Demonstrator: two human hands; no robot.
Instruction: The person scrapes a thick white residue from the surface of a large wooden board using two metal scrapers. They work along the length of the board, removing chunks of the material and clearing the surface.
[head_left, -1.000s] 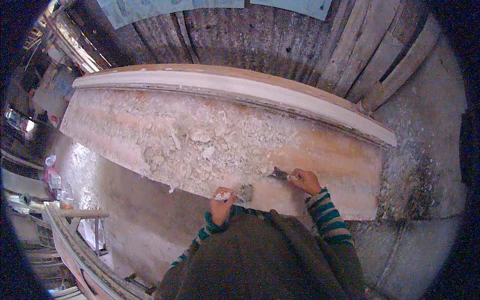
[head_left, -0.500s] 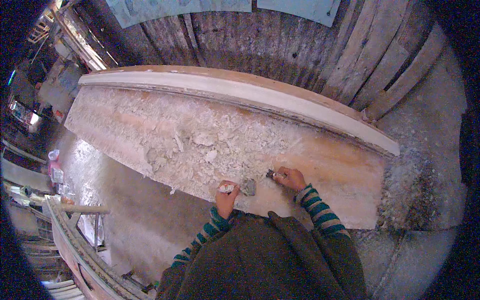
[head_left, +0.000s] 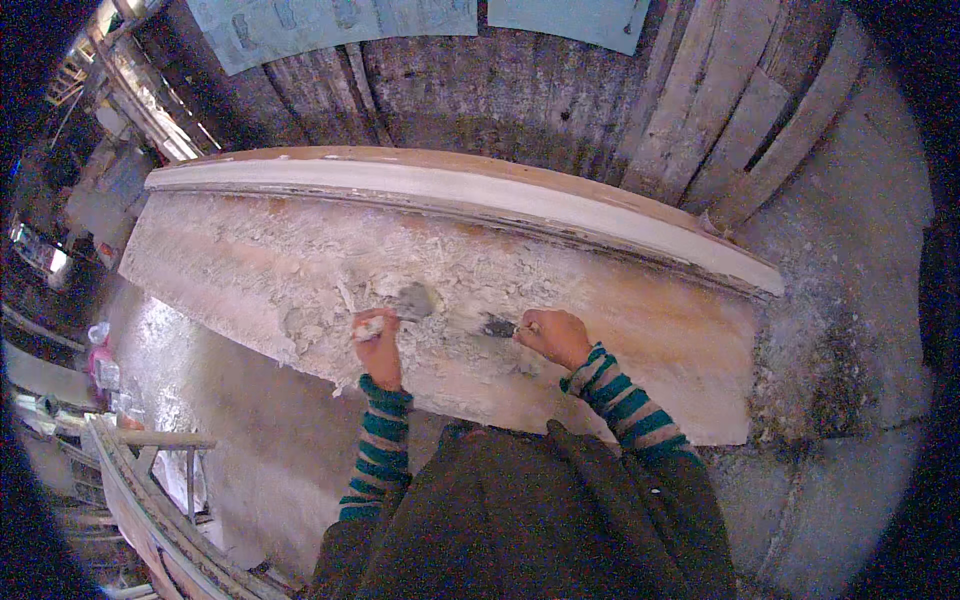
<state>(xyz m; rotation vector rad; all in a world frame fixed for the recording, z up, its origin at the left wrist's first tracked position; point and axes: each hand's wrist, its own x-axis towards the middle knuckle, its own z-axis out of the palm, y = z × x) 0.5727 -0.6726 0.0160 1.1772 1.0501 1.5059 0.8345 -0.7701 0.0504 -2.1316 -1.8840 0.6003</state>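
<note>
On a long wooden board [head_left: 690, 350], whitish clumps of crumbly plaster-like paste [head_left: 330, 290] are spread over the left and middle. My left hand [head_left: 378, 350], over the near middle of that paste, is closed round the pale handle of a scraper. The grey flat blade of this scraper [head_left: 415, 301] points right and lies over the paste. To the right, my right hand [head_left: 556, 338] grips a small dark-bladed scraper [head_left: 498, 327], its blade turned left toward the paste. Fingers cover most of both handles.
A white-faced raised beam [head_left: 470, 190] runs along the board's far edge. Behind stands a rough wooden wall [head_left: 480, 110], with planks [head_left: 715, 110] leaning at right. Debris [head_left: 810, 380] lies beyond the board's right end. A curved wooden frame [head_left: 130, 490] stands at lower left.
My left hand has moved left and farther out over the paste with its scraper. The right hand has shifted a little left and forward, its dark blade now reaching toward the paste.
</note>
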